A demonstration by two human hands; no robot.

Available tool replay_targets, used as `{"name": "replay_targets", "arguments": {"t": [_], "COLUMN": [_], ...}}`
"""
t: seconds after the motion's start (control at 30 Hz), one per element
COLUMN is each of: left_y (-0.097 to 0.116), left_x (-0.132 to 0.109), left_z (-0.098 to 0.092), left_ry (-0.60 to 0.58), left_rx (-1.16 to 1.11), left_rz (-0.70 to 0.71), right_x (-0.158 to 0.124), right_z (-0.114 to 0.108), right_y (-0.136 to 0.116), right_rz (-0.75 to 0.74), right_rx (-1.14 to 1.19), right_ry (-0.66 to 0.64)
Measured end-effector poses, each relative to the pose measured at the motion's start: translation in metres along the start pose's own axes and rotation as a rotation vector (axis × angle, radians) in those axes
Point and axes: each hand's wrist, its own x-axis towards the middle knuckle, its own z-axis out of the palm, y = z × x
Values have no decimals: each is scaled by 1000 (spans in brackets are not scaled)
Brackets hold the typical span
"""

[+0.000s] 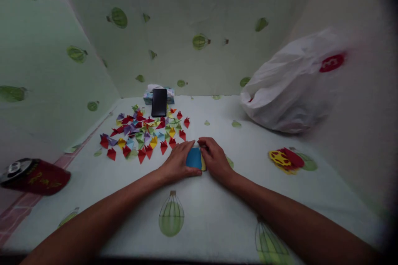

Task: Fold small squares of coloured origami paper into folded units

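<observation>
My half-closed left hand (177, 160) holds blue paper (194, 159); my right hand (216, 158) curls at its edge, grip unclear. Paper birds (141, 155) crowd close beyond, leftward; a bag (282, 91) bulges right.

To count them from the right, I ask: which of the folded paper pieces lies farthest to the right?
The red piece at the group's right edge; the next one, also red, lies nearer the left hand.
</observation>
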Motion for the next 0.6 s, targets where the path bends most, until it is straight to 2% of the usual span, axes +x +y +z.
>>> {"name": "replay_targets", "arguments": {"t": [0.1, 0.23, 0.37, 0.47, 0.6], "left_y": [-5, -10, -11, -8, -7], "left_x": [-1, -3, -3, -2, -1], "left_z": [0, 0, 3, 1, -3], "left_ry": [-87, -88, -93, -113, -127], "left_rx": [35, 28, 26, 20, 22], "left_rz": [69, 154, 234, 234, 263], "right_x": [1, 4, 4, 3, 3], "right_z": [0, 0, -2, -4, -2], "right_y": [1, -2, -13, -18, -12], "right_rz": [43, 161, 331, 344, 339], "right_rx": [53, 254, 493, 491, 589], "right_ry": [-14, -57, -44, -80, -59]}}
